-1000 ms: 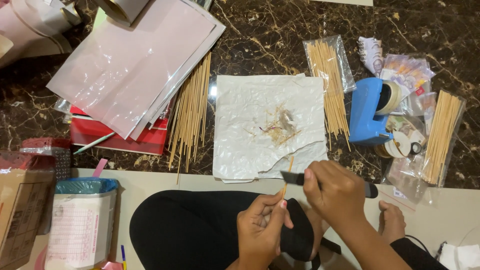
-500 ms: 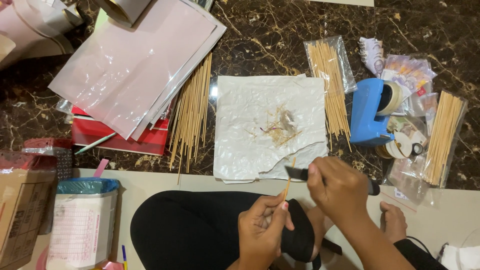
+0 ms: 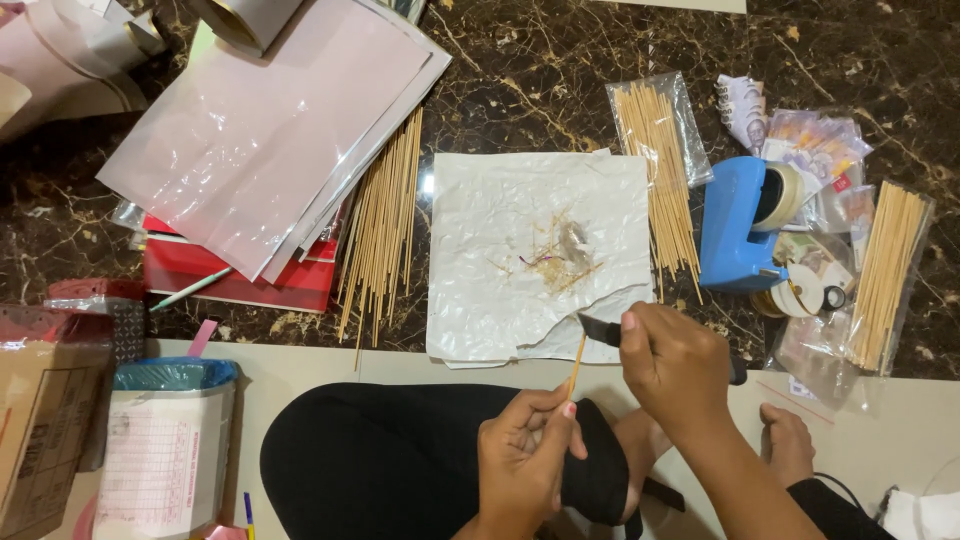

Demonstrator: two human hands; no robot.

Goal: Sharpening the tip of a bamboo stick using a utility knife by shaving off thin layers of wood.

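Right hand [image 3: 678, 366] grips a dark-bladed knife [image 3: 598, 329], blade touching a thin wooden stick [image 3: 576, 365] pinched in left hand [image 3: 527, 455], just below the crumpled white paper sheet [image 3: 500, 260]. Blue tape dispenser [image 3: 735, 225] right of sheet.

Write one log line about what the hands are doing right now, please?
left hand: holds thin wooden stick upright | right hand: holds dark knife, blade at stick tip | behind: crumpled white paper with shavings
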